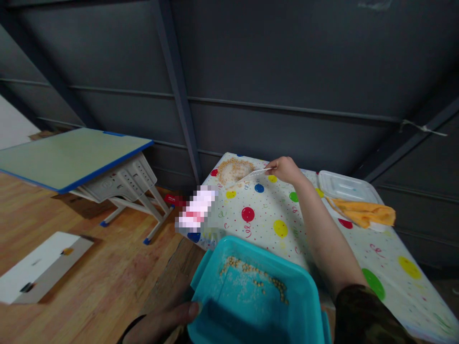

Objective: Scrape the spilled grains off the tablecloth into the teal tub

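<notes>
My left hand [179, 315] grips the near left side of a teal plastic box [236, 310], its thumb over the rim. Scattered inside the box are round tan beans [247, 267] and fine white grains. At the far side of the table, my right hand [286, 169] pinches a thin, flat white piece [255, 174], perhaps a card or scraper. Its far edge slants down to the tablecloth beside a spread of white grains ringed with tan beans [234, 171]. The box is held at the table's near edge, tilted toward me.
A polka-dot cloth covers the table [265, 205]. On its right are a clear plastic lid or container [349, 186] and an orange cloth [366, 212]. A pixelated item [197, 210] lies at the left edge. Leftward stand a desk [82, 155] and a white box [39, 270]. A dark wall rises behind.
</notes>
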{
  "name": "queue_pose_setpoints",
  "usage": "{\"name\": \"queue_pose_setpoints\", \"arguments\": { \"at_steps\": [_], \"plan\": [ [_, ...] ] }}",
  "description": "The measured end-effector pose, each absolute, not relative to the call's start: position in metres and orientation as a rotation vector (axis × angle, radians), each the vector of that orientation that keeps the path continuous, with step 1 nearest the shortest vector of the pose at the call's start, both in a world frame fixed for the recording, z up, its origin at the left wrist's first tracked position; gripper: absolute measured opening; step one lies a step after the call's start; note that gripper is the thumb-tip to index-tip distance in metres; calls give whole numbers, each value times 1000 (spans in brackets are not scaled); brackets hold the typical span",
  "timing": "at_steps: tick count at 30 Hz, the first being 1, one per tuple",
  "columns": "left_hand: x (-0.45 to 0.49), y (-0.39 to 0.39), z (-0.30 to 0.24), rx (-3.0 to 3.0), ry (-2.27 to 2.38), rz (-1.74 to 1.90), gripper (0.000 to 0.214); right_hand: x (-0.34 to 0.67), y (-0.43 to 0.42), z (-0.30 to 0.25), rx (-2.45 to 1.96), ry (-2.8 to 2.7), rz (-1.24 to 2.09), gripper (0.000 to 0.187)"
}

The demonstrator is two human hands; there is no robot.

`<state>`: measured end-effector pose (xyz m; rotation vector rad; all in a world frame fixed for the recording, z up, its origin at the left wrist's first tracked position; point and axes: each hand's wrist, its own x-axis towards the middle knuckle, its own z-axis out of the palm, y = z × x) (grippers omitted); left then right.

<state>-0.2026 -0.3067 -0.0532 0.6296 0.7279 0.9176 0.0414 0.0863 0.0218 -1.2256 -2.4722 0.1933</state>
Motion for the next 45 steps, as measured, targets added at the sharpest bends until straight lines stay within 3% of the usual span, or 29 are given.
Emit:
{"name": "queue_pose_setpoints", "arguments": {
  "at_steps": [11, 41, 45],
  "plan": [
    [-204, -311, -65, 617, 909, 1013, 75, 45, 88, 17, -1251, -2482, 134, 19],
    [-194, -306, -45, 640, 811, 920, 53, 44, 75, 33, -1161, -2646, 294, 24],
    [-194, -303, -47, 728, 735, 865, 65, 42, 73, 35, -1167, -2580, 330, 23]
  ]
}}
